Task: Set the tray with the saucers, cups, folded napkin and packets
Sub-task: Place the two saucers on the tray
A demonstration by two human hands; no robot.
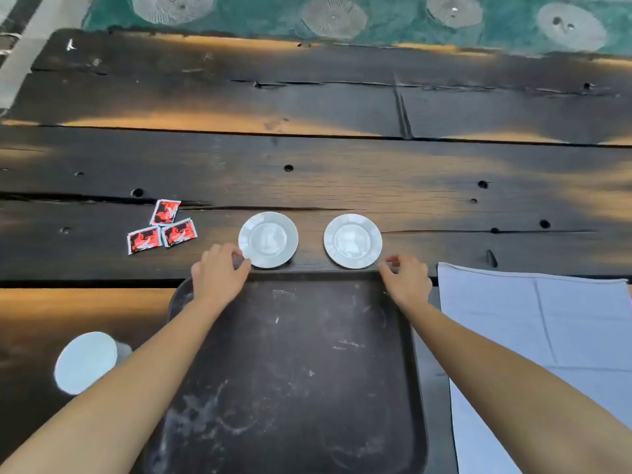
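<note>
A dark scuffed tray (pixel 294 371) lies on the wooden table in front of me. Just beyond its far edge sit two grey saucers, one on the left (pixel 268 239) and one on the right (pixel 352 241). My left hand (pixel 219 273) is at the left saucer's near-left rim, thumb and fingers touching its edge. My right hand (pixel 405 280) hovers beside the right saucer's near-right rim, fingers curled and apart, holding nothing. Three red and black packets (pixel 160 227) lie to the left. A white cup (pixel 87 362) stands at the lower left. An unfolded pale napkin (pixel 547 336) lies at the right.
The dark wooden table (pixel 307 165) has cracks and small holes and stretches far beyond the saucers. A green patterned carpet (pixel 393 18) shows past its far edge.
</note>
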